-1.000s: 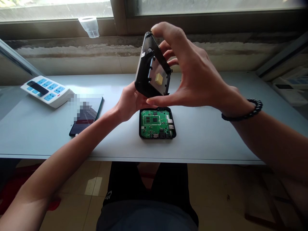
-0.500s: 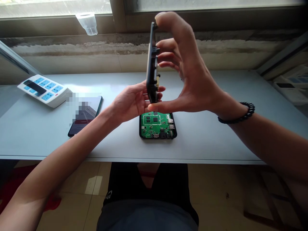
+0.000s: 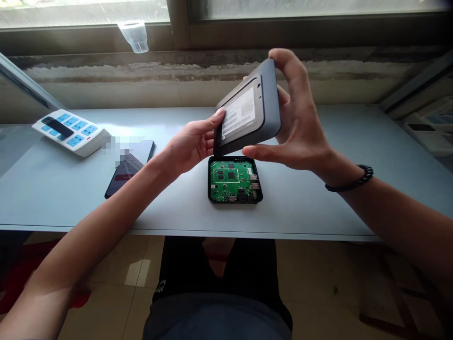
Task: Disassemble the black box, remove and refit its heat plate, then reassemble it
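Note:
Both of my hands hold up a dark grey electronics case (image 3: 244, 111), tilted, with a white printed label on the face turned towards me. My left hand (image 3: 194, 141) pinches its left edge, the thumb on the label side and the other fingers partly hidden behind. On the right, my right hand (image 3: 300, 125) spans the case, one finger at the top corner and the thumb under the lower edge. Below it, an open black case (image 3: 210, 191) lies on the table with a green circuit board (image 3: 226, 184) inside. The far side of the held case is hidden.
On the white table (image 3: 318, 203), a power strip (image 3: 79, 130) with blue sockets and a black object (image 3: 58, 127) on it stands at left. A phone (image 3: 129, 172), partly pixelated, lies near my left forearm. A clear plastic cup (image 3: 136, 35) is by the window frame.
The case has turned from nearly edge-on to show its labelled face, and has come lower and to the right. My left thumb now presses on that face.

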Available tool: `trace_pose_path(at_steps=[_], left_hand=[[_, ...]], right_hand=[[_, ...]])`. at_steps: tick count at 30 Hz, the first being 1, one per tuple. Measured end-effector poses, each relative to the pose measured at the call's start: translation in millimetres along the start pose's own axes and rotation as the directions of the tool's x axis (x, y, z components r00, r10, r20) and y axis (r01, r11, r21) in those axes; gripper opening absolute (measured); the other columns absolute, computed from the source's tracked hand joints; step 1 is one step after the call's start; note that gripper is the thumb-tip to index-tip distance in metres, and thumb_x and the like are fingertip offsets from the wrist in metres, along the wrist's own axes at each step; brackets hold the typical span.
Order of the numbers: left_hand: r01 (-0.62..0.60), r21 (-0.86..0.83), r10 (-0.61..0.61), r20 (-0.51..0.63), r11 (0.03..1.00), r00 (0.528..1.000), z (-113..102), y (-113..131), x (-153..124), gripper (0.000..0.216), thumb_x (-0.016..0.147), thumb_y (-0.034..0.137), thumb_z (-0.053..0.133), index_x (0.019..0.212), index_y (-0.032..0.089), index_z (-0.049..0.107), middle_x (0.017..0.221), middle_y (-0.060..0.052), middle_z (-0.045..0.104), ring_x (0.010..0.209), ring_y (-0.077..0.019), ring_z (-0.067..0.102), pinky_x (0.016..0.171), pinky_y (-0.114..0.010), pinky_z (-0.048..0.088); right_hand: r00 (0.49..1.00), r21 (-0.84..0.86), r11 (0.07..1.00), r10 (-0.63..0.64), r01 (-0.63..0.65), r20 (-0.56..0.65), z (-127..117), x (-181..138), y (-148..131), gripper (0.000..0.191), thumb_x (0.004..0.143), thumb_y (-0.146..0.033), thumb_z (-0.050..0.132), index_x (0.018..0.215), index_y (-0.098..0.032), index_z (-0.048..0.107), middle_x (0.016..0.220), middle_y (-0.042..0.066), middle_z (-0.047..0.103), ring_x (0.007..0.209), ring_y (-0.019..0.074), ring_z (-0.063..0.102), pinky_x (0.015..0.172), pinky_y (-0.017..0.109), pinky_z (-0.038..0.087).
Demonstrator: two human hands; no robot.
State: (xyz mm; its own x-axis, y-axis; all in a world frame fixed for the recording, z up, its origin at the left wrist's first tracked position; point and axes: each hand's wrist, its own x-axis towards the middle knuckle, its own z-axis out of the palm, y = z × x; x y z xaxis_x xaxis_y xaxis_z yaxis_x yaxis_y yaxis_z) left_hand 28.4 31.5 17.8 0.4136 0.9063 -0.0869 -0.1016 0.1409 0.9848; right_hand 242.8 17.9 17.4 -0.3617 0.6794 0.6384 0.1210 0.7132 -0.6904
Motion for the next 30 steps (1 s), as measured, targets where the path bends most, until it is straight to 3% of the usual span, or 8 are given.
trace_pose_path(at_steps=[6, 11, 17, 22, 30], left_hand=[[-0.049, 0.06, 0.052, -0.048, 0.997, 0.998, -6, 2, 1, 0.032, 0.093, 0.046, 0.075, 0.085, 0.015, 0.071, 0.079, -0.007, 0.073, 0.085, -0.022, 0.077, 0.074, -0.03, 0.065], [-0.032, 0.067, 0.037, -0.087, 0.997, 0.996, -8, -1, 0, 0.036, 0.089, 0.05, 0.079, 0.082, 0.016, 0.072, 0.074, -0.006, 0.072, 0.075, -0.0186, 0.074, 0.069, -0.027, 0.063], [-0.026, 0.088, 0.038, -0.129, 0.996, 0.991, -8, -1, -2, 0.039, 0.087, 0.054, 0.081, 0.078, 0.017, 0.07, 0.076, -0.007, 0.075, 0.077, -0.0186, 0.075, 0.07, -0.027, 0.062], [-0.043, 0.101, 0.056, -0.121, 0.994, 0.991, -9, -1, -2, 0.04, 0.092, 0.054, 0.076, 0.077, 0.017, 0.069, 0.076, -0.007, 0.074, 0.079, -0.0209, 0.077, 0.074, -0.031, 0.062], [0.029, -0.007, -0.029, -0.141, 1.0, 0.99, -5, 1, -1, 0.028, 0.102, 0.034, 0.061, 0.083, 0.015, 0.07, 0.081, -0.009, 0.077, 0.077, -0.0207, 0.077, 0.078, -0.035, 0.064]], right_hand=[[0.986, 0.121, 0.98, 0.153, -0.159, 0.063, -2, -12, 9, 0.115, 0.059, -0.054, 0.092, 0.154, -0.035, 0.03, 0.153, 0.01, 0.049, 0.145, 0.0338, 0.048, 0.118, 0.052, 0.051], [0.966, 0.123, 0.962, 0.231, -0.244, 0.114, -7, -20, 17, 0.108, 0.063, -0.057, 0.088, 0.154, -0.035, 0.034, 0.158, 0.009, 0.045, 0.146, 0.0355, 0.048, 0.118, 0.056, 0.05], [0.944, 0.141, 0.941, 0.284, -0.308, 0.167, -14, -23, 24, 0.102, 0.062, -0.052, 0.091, 0.149, -0.034, 0.04, 0.158, 0.008, 0.046, 0.139, 0.035, 0.056, 0.117, 0.055, 0.051], [0.952, 0.155, 0.949, 0.245, -0.274, 0.183, -18, -23, 28, 0.106, 0.058, -0.048, 0.095, 0.148, -0.034, 0.041, 0.159, 0.009, 0.046, 0.141, 0.0352, 0.055, 0.118, 0.053, 0.051], [0.947, 0.109, 0.947, 0.284, -0.302, 0.149, -17, -23, 29, 0.113, 0.054, -0.046, 0.098, 0.151, -0.032, 0.043, 0.162, 0.01, 0.042, 0.154, 0.0371, 0.038, 0.124, 0.057, 0.045]])
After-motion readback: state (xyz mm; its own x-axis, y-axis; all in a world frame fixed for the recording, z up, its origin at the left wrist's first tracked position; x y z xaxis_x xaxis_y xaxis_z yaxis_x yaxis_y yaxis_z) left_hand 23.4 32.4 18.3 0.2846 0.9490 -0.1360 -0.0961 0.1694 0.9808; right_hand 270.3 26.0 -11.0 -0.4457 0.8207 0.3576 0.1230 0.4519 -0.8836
